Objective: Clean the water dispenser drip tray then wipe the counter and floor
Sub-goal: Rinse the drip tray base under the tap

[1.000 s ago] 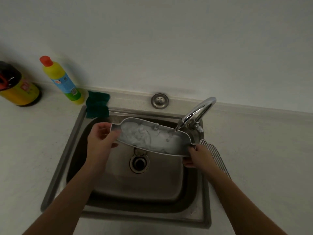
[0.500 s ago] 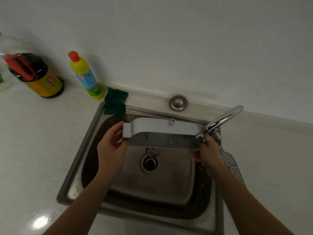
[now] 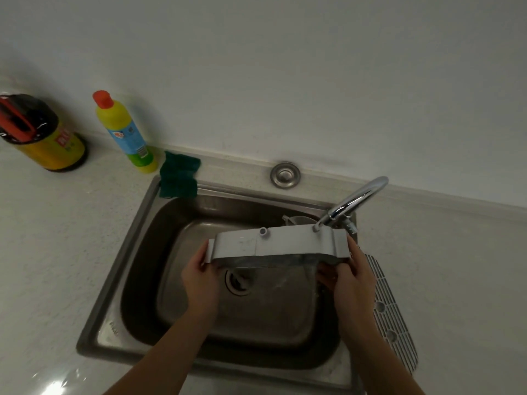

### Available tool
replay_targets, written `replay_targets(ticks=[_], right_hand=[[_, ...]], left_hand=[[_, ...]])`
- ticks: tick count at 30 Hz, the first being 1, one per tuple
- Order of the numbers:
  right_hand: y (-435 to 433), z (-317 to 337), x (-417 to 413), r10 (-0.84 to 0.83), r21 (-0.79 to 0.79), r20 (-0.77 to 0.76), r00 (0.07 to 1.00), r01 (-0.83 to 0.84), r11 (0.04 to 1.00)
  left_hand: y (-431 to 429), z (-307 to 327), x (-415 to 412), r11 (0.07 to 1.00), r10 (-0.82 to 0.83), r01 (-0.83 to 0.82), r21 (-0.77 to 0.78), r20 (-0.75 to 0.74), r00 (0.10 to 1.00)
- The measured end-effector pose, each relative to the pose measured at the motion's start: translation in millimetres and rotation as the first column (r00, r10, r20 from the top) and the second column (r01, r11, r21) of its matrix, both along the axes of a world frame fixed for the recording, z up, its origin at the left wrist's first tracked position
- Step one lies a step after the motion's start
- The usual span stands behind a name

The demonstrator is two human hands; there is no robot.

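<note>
1. Over the stainless steel sink (image 3: 137,252), the grey plastic drip tray (image 3: 278,243) sits tipped on edge beneath the chrome tap (image 3: 356,201).
2. Left hand (image 3: 199,277) grips its left end.
3. Right hand (image 3: 352,280) clutches the right end.

I can't read a single word from here. The yellow bottle (image 3: 122,129), standing left of the sink (image 3: 137,223) on the tabletop (image 3: 57,252), carries a blue label with a small round logo and a barcode-like patch, but the lettering is too small and blurred for me. The dark jar (image 3: 42,132), further left of the sink, has a yellow label with a red patch bearing pale characters; I can't make them out. A faint stamped mark sits on the sink's front left rim, illegible too.
</note>
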State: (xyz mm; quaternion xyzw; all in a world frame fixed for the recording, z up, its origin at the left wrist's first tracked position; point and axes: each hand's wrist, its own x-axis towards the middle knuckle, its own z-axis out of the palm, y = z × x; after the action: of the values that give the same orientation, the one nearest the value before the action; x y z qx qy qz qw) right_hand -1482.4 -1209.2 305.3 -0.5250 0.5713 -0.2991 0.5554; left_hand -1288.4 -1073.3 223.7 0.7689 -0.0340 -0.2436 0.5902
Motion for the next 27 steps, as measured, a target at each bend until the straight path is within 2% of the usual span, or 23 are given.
replay_targets(ticks=[4,8,12,16,19,22,24,27], right_hand=[[-1,6,-8,-0.044,-0.023,0.003,0.999,0.044,0.999],[-2,12,-18,-0.081,-0.064,0.042,0.996,0.083,0.994],[-8,10,-28,-0.117,-0.001,0.086,0.989,0.117,0.993],[-12,-2,-33,-0.158,0.111,0.097,0.983,0.148,0.983],[-18,-11,-31,-0.214,0.224,0.142,0.966,0.179,0.958],[-22,-17,-19,-0.259,0.276,0.064,0.964,0.232,0.933],[-22,-15,-10,-0.21,0.234,0.025,0.977,0.198,0.952],[-26,-12,-1,-0.055,0.126,0.006,0.998,0.053,0.991]], left_hand=[[-11,-11,-9,0.994,-0.008,-0.019,-0.111,-0.234,0.972],[-19,-14,-12,0.988,-0.061,0.012,-0.156,-0.318,0.946],[-19,-6,-4,0.961,-0.062,-0.071,-0.267,-0.46,0.886],[-15,17,7,0.951,-0.036,-0.072,-0.301,-0.34,0.94],[-9,29,18,0.958,-0.091,0.039,-0.284,-0.172,0.981],[1,33,23,0.95,-0.223,0.21,-0.229,-0.032,0.974],[7,31,24,0.939,-0.288,0.279,-0.2,-0.015,0.958],[14,23,27,0.927,-0.332,0.322,-0.192,-0.024,0.943]])
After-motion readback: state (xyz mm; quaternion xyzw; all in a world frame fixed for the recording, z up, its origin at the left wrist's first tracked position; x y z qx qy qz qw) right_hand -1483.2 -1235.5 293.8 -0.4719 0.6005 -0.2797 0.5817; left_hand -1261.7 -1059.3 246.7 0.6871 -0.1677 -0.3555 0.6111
